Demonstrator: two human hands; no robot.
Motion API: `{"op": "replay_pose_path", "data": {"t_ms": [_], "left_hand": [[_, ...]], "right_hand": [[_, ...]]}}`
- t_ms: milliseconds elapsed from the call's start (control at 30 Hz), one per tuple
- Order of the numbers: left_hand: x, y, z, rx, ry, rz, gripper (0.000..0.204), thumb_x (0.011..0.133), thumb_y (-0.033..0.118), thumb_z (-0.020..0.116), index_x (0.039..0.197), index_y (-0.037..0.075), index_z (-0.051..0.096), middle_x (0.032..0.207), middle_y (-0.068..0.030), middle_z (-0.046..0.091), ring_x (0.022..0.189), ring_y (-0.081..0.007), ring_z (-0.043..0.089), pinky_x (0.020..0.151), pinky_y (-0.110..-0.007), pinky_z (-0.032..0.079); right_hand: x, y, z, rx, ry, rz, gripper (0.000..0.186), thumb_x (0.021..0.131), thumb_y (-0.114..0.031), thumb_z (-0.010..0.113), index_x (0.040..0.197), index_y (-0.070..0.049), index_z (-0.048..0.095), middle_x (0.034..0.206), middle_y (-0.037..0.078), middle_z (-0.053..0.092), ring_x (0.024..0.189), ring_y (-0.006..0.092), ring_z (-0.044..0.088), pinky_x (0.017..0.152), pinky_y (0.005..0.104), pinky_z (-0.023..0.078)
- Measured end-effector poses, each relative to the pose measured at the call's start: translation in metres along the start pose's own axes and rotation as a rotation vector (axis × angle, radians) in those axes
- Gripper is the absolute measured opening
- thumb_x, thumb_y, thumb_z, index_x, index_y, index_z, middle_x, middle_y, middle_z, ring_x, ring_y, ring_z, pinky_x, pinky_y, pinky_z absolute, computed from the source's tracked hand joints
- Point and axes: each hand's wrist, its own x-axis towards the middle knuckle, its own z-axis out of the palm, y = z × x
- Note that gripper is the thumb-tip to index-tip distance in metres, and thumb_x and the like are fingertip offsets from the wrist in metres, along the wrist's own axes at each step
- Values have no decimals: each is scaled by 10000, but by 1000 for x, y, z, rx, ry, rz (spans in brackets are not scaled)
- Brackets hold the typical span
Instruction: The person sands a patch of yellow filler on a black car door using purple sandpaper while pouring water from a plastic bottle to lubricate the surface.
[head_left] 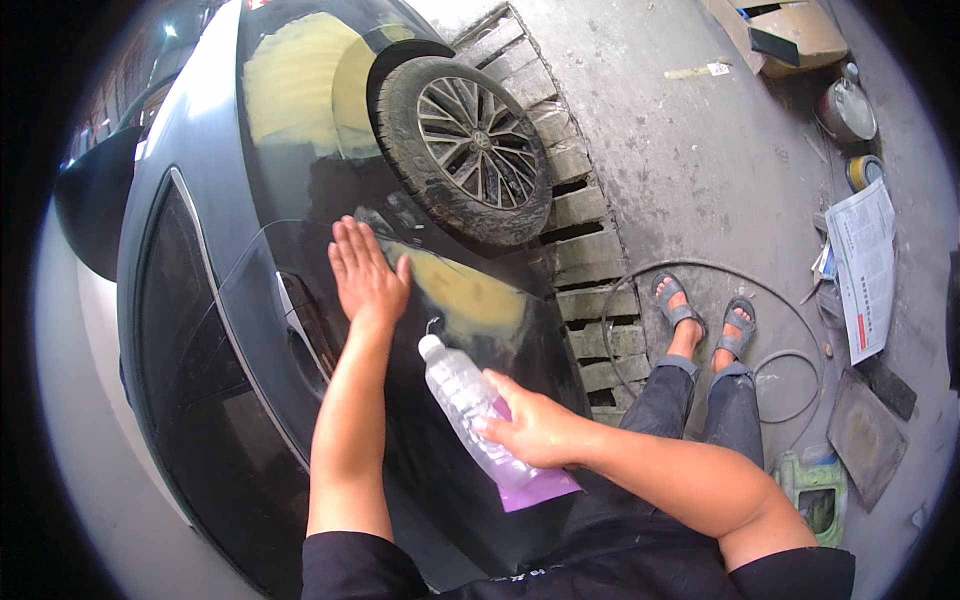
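My left hand [370, 275] lies flat with its fingers stretched out on the dark car body panel [310, 185], just left of a sanded yellow filler patch [462, 290]. Wrapped round a clear plastic bottle [455, 385] is my right hand [535, 425]. The bottle is tilted, and a thin bent spout sticks out of its white cap. Pressed against the bottle in the same hand is a purple sheet [540, 490]; its material is hard to tell. A door handle [300, 325] shows left of my left forearm.
A dusty wheel [470, 140] and a larger filler patch [305, 85] are farther along the car. Slatted grating [590, 250] runs beside it. A hose [640, 275] loops round my feet. At right are newspaper [862, 260], a tin [848, 110], a cardboard box [808, 35] and a green jug [790, 475].
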Motion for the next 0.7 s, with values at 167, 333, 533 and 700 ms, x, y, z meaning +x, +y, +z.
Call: {"op": "replay_pose_path", "data": {"t_ms": [167, 333, 533, 700], "left_hand": [[-55, 32, 17, 20, -171, 271, 858, 973, 533, 440, 1564, -34, 184, 1663, -201, 80, 1549, -345, 9, 1246, -456, 10], [-126, 87, 45, 151, -283, 525, 865, 974, 566, 416, 1565, -25, 197, 1659, -183, 130, 1544, -338, 67, 1242, -473, 45], [-244, 118, 72, 198, -441, 777, 867, 967, 619, 394, 1577, 29, 219, 1668, -141, 134, 1546, -322, 64, 1237, -513, 35], [-152, 51, 29, 9, -186, 407, 911, 907, 566, 525, 1547, -25, 256, 1645, -188, 186, 1541, -338, 98, 1234, -521, 65]], "right_hand": [[-31, 45, 18, -92, -121, 21, 769, 931, -327, 627, 1531, -8, 267, 1341, 335, 543, 1256, 443, 546, 1046, 453, 439], [-53, 84, 17, -75, -157, 195, 754, 919, -331, 641, 1512, 1, 314, 1344, 317, 554, 1252, 417, 560, 1040, 428, 445], [-79, 114, 16, -118, -138, 250, 756, 897, -323, 660, 1504, -8, 339, 1334, 309, 566, 1247, 409, 568, 1036, 428, 450], [-76, 87, 10, -55, -135, 210, 759, 925, -325, 650, 1530, -23, 304, 1353, 293, 563, 1262, 391, 564, 1051, 407, 439]]}}
